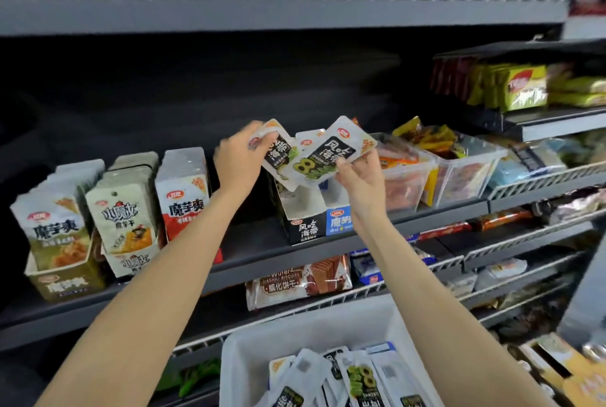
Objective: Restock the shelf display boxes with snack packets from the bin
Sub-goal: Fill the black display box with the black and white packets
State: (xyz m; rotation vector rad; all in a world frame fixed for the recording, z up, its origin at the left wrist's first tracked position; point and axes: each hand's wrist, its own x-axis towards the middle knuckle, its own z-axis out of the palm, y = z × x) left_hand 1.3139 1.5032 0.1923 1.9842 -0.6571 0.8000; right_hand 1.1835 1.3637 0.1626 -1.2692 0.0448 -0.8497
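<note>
- Nearest, a white plastic bin point(249, 351) of spare packets is seen, well below the black open-topped display box point(300, 218).
- White-and-black seaweed snack packets point(314, 157) are pinched tilted between the left hand point(237, 164) and right hand point(359, 178), just above that box.

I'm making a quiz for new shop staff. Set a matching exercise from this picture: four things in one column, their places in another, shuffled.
Things:
1. black-and-white seaweed packets
2. white plastic bin
3. black cardboard display box
4. clear plastic tub

Places:
A. on the shelf, right of both hands
B. under the held packets
C. gripped by left hand and right hand
D. bottom, nearest the camera

Pairs: 1-C, 2-D, 3-B, 4-A
</note>
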